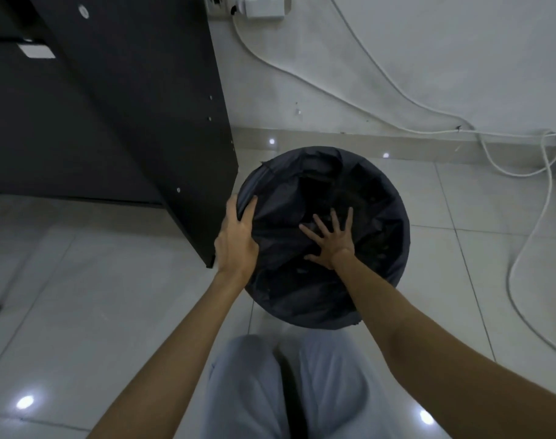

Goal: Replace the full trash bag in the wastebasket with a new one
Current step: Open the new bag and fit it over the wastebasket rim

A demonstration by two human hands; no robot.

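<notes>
Wastebasket stands on the pale tiled floor, just beside the lower corner of a dark cabinet panel and near the skirting of the white wall. A black trash bag lines it, the bag's edge folded over the round rim all the way round; the film inside lies crumpled and slack. The interior is dark, so whether anything lies in the bag cannot be made out.

Left hand is at the rim on the cabinet side, fingers curled over the edge outside and thumb on the inner side, gripping the bag film against the rim. Right hand is inside the opening, fingers straight and spread wide, palm pressing flat on the bag film; it has hold of nothing.

The person's knees in light grey trousers are below the basket in the view. White cables run down the wall from a socket plate and trail across the floor to the right, well apart from the basket.
</notes>
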